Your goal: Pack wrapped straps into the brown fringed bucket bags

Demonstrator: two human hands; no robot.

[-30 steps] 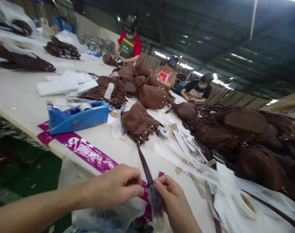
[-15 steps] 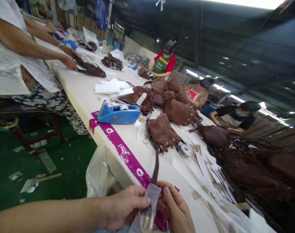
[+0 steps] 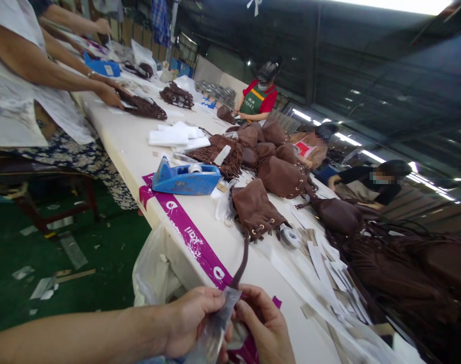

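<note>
Right now, left hand point(image 3: 194, 318): ours, thumb and fingers pinched on the clear sleeve point(image 3: 215, 326).
Right hand point(image 3: 266, 321): ours, fingers curled by the sleeve's upper right edge; we cannot tell whether they grip it.
Strap point(image 3: 243, 260): brown, running from the bag point(image 3: 257, 207) down to the sleeve's mouth, between our hands; we cannot see how far inside it reaches.
Bag: lying on the table point(image 3: 219, 240) ahead of us, its eyelets toward us.
Dispenser point(image 3: 187, 177): blue, left of the bag, standing across the far part of the purple tape point(image 3: 192, 235) along the table edge.
Roll point(image 3: 290, 236): just right of the bag, near the paper strips point(image 3: 327, 268).
Pile point(image 3: 279, 174): brown bags, just beyond ours.
Co-worker point(image 3: 14, 96): at our left, hands on a dark bundle point(image 3: 147, 107).
</note>
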